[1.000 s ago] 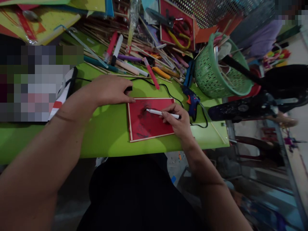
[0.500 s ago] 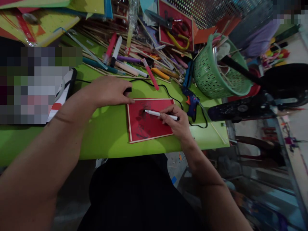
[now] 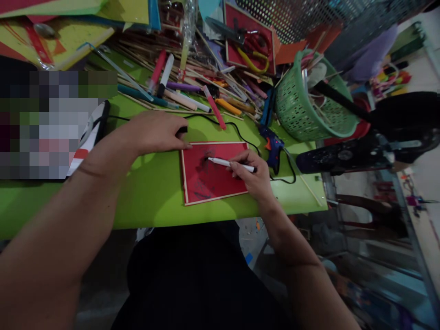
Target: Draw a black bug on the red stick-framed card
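Note:
My right hand (image 3: 252,172) grips a white marker (image 3: 220,162) with a black end. The marker's tip rests on a red panel (image 3: 228,181) edged with thin pale sticks, at a dark mark left of its middle. Faint dark strokes also show on the panel's lower left. My left hand (image 3: 158,130) lies over the green table with its thumb at the panel's upper left corner. Between its curled fingers pokes a small black piece that looks like a marker cap (image 3: 182,129); the other fingertips are partly hidden.
Behind the panel lie loose markers (image 3: 215,107), thin wooden sticks and scissors (image 3: 252,50) on a second red panel. A blue glue gun (image 3: 274,146) with a black cord is at the right, before a green basket (image 3: 299,110). The table's front edge (image 3: 147,225) runs near my lap.
The marker tip has shifted very slightly on the panel at the dark mark. My left hand stays at the corner; little else differs.

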Action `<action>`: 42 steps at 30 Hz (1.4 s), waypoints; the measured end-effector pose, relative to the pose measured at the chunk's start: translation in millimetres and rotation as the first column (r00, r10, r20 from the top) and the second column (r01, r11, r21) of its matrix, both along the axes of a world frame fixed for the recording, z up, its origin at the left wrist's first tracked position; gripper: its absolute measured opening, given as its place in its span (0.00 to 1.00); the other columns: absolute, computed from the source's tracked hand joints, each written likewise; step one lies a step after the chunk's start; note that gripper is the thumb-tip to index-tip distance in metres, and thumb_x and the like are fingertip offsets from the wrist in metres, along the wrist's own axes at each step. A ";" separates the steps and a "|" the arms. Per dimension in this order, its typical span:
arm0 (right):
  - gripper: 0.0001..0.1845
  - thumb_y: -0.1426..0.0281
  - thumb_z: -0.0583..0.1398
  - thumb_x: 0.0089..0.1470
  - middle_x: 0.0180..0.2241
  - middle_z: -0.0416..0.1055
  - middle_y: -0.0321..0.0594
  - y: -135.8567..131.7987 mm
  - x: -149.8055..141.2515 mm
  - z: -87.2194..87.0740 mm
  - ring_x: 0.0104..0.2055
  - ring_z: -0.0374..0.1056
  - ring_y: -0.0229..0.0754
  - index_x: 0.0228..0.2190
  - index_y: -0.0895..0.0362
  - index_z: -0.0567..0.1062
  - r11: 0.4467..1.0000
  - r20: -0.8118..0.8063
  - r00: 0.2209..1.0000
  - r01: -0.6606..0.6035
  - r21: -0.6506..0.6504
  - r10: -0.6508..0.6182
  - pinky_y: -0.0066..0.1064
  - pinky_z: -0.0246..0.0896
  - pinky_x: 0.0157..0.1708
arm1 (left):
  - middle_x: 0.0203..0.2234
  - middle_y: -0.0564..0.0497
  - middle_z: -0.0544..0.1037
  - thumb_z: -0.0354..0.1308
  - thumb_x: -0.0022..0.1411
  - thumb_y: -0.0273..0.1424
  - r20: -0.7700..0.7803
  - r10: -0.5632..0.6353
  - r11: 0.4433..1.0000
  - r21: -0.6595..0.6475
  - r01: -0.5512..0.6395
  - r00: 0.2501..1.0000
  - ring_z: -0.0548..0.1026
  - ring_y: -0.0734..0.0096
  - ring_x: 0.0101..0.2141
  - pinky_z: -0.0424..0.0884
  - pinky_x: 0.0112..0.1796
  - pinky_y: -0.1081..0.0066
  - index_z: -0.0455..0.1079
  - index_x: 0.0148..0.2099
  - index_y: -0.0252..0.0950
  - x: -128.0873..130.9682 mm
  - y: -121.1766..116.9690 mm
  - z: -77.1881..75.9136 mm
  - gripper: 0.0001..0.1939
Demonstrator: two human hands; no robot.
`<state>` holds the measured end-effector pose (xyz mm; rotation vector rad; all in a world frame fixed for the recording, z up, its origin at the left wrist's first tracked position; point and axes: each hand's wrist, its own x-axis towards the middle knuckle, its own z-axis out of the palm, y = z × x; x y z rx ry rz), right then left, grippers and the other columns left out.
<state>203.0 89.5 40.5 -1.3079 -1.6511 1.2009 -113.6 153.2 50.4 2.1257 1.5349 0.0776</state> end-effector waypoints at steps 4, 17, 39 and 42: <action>0.17 0.54 0.75 0.60 0.28 0.80 0.35 -0.6 0.0 0.9 0.26 0.68 0.37 0.33 0.52 0.81 1.000 0.011 1.000 -0.008 0.007 0.008 0.33 0.61 0.29 | 0.28 0.50 0.81 0.66 0.63 0.55 -0.066 -0.019 1.000 0.010 0.019 0.998 0.82 0.52 0.37 0.69 0.37 0.62 0.78 0.41 0.45 1.2 -1.2 2.6 0.19; 0.20 0.50 0.76 0.60 0.28 0.80 0.35 0.3 0.7 0.4 0.26 0.68 0.38 0.33 0.51 0.80 1.000 -0.002 1.000 -0.002 -0.018 0.002 0.33 0.66 0.29 | 0.26 0.51 0.75 0.62 0.64 0.53 -0.123 -0.008 0.999 -0.033 0.003 0.992 0.74 0.59 0.33 0.59 0.33 0.60 0.74 0.40 0.44 10.2 -9.7 24.4 0.18; 0.21 0.49 0.76 0.60 0.27 0.82 0.35 0.9 6.5 -3.2 0.26 0.69 0.39 0.33 0.51 0.81 0.998 -0.041 0.999 -0.038 -0.052 0.036 0.32 0.66 0.28 | 0.25 0.51 0.78 0.65 0.61 0.55 -0.036 -0.016 1.000 0.006 0.016 0.999 0.82 0.52 0.40 0.66 0.38 0.61 0.78 0.40 0.45 2.7 -3.7 8.1 0.20; 0.20 0.49 0.76 0.60 0.28 0.82 0.35 0.7 6.4 -2.7 0.26 0.69 0.39 0.33 0.51 0.81 0.998 -0.027 0.999 -0.030 -0.053 0.028 0.32 0.67 0.29 | 0.27 0.50 0.79 0.65 0.62 0.55 -0.081 -0.002 1.000 -0.024 0.000 0.997 0.82 0.50 0.41 0.66 0.38 0.59 0.79 0.41 0.45 3.7 -5.1 10.6 0.19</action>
